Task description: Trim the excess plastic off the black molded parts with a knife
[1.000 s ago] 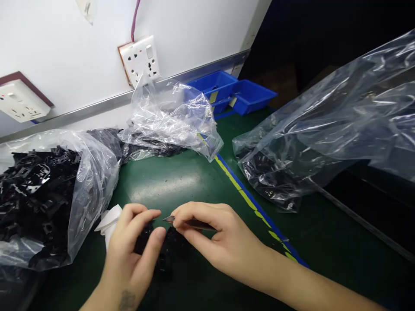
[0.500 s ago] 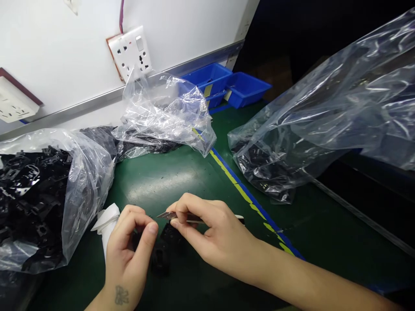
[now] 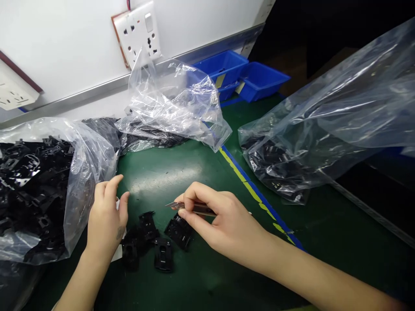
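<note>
My right hand (image 3: 223, 222) grips a utility knife (image 3: 203, 209), its thin blade pointing left above the green table. Below the blade lies a black molded plastic part (image 3: 179, 231), and another black part (image 3: 163, 255) rests just to its left. More black parts (image 3: 147, 226) sit close by in a loose group. My left hand (image 3: 105, 216) is open, thumb and fingers apart, with nothing visible in it. It hovers beside the clear bag (image 3: 92, 157) full of black plastic parts. A white object (image 3: 117, 253) shows partly behind my left wrist.
Another crumpled clear bag (image 3: 175, 103) lies at the back by the wall socket (image 3: 139, 32). Blue bins (image 3: 264, 82) stand at the far edge. On the right, a large clear bag (image 3: 311, 125) holds black pieces. Blue and yellow tape (image 3: 249, 185) crosses the green tabletop (image 3: 155, 172).
My left hand has opened and moved left, away from the knife, uncovering the black parts on the table. My right hand still holds the knife. The whole view has shifted slightly.
</note>
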Tool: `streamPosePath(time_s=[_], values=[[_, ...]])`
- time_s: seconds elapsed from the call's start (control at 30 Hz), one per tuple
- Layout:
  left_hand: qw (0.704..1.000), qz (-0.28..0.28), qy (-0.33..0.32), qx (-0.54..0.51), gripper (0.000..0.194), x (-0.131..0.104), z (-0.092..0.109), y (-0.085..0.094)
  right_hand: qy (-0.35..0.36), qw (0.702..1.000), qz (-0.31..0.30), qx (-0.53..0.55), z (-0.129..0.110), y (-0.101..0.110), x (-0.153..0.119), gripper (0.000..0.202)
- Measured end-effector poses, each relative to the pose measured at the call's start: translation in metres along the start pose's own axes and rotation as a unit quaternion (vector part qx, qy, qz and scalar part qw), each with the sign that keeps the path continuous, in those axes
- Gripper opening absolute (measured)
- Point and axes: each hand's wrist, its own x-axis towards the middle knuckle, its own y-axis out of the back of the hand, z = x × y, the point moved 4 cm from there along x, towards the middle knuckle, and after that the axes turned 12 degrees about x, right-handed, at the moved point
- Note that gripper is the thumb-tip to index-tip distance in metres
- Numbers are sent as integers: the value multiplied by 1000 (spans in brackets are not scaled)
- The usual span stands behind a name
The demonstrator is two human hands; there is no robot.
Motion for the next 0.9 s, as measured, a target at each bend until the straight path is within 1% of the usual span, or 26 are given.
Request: streamPosePath(time_s=[0.07, 0.13, 0.17, 0.23, 0.33, 0.4, 0.43, 0.5, 0.6, 0.67, 0.7, 0.77, 0.8, 0.87, 0.9], values=[[1000, -24, -10, 17, 14, -2, 2, -1, -6, 1000, -6, -8, 2, 0, 0, 21], [999, -48, -20, 18, 14, -3, 5, 0, -8, 1000, -11, -16, 2, 0, 0, 21], [998, -63, -25, 14, 17, -4, 6, 0, -7, 1000, -13, -19, 2, 0, 1, 20], [992, -116, -41, 2, 24, -5, 8, -2, -1, 1000, -18, -23, 1, -1, 1, 18], [976, -210, -62, -17, 23, -8, 10, -12, 2, 999, -27, -28, 0, -3, 1, 15], [970, -236, -59, -33, 21, -9, 11, -17, 5, 999, -31, -35, 0, -4, 1, 15], [970, -235, -53, -44, 20, -10, 12, -17, 8, 999, -33, -39, 0, -4, 1, 15], [973, -215, -30, -78, 19, -11, 13, -15, 16, 998, -39, -47, 0, -4, 1, 16], [978, -154, 31, -134, 14, -14, 15, -4, 48, 997, -44, -45, -2, -4, 0, 17], [976, -115, 64, -172, 9, -18, 19, 4, 71, 996, -31, -32, -4, -3, -2, 16], [974, -99, 71, -189, 14, -20, 21, 8, 78, 996, -22, -25, -5, -3, -3, 14], [976, -72, 56, -197, 27, -24, 28, 13, 93, 995, -10, -20, -6, -4, -6, 11], [979, -63, 35, -191, 28, -26, 33, 15, 106, 994, -7, -24, -8, -5, -7, 12], [986, -45, -10, -160, 24, -30, 41, 18, 138, 989, -13, -47, -10, -7, -9, 19], [988, -34, -18, -147, 21, -32, 43, 19, 152, 986, -18, -62, -11, -9, -10, 23]])
